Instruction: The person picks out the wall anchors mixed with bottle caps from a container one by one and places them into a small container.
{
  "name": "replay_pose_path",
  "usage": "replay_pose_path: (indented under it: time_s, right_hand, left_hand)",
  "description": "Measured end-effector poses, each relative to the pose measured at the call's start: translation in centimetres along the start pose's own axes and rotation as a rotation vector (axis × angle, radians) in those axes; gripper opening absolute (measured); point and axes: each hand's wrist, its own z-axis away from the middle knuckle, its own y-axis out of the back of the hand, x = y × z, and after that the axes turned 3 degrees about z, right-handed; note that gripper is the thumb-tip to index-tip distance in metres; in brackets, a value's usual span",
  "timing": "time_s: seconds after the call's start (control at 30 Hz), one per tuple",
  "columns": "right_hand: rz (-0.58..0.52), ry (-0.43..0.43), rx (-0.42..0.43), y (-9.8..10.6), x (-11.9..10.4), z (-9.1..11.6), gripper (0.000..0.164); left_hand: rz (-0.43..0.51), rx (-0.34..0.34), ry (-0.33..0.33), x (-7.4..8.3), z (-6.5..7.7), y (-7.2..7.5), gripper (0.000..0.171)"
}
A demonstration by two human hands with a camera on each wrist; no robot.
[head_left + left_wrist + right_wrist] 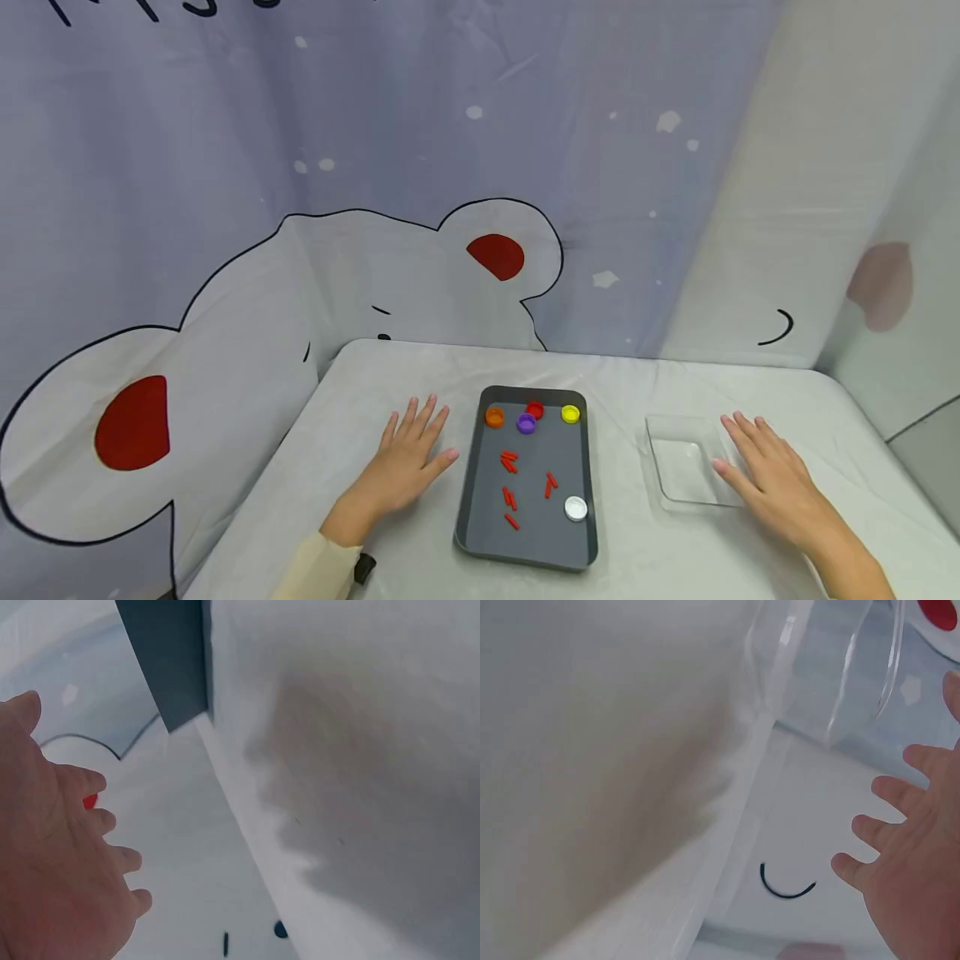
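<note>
My left hand (401, 467) hovers palm down with spread fingers, left of a grey tray (472, 533), holding nothing. On the right, my right hand (776, 479) is spread too, over the right side of a clear square container (678, 458), which it partly hides in the head view. Near the tray's far end sit small round caps: orange (494, 417), red (535, 409), purple (527, 423) and yellow (571, 414). A white cap (576, 508) lies at the near right. Several short red sticks (512, 522) are scattered across the tray's middle.
A white cloth covers the table (412, 358). Behind it hangs a printed curtain (420, 275) with bear drawings, and another fabric wall (900, 367) stands at the right. In the left wrist view, the tray's side (169, 664) rises beside the hand.
</note>
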Motion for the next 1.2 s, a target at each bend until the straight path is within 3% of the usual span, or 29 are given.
replay_pose_path:
  time_s: [0.13,0.47,0.8,1.2]
  right_hand:
    - [-0.035,0.033,0.003,-0.3,-1.4,-0.6,0.069]
    - [-0.087,0.077,-0.009,-1.2,-4.1,-2.0,0.069]
    - [-0.091,0.142,-0.001,-2.0,-5.9,-3.2,0.067]
    - [-0.095,0.175,-0.050,-3.3,-7.8,-4.5,0.063]
  left_hand:
    - [-0.020,-0.007,-0.019,0.9,0.0,-0.2,0.073]
    - [-0.031,-0.102,-0.030,3.0,0.5,-0.4,0.078]
    - [-0.042,-0.136,-0.058,4.1,0.8,-0.9,0.081]
    - [-0.058,-0.171,-0.088,5.3,1.1,-1.5,0.082]
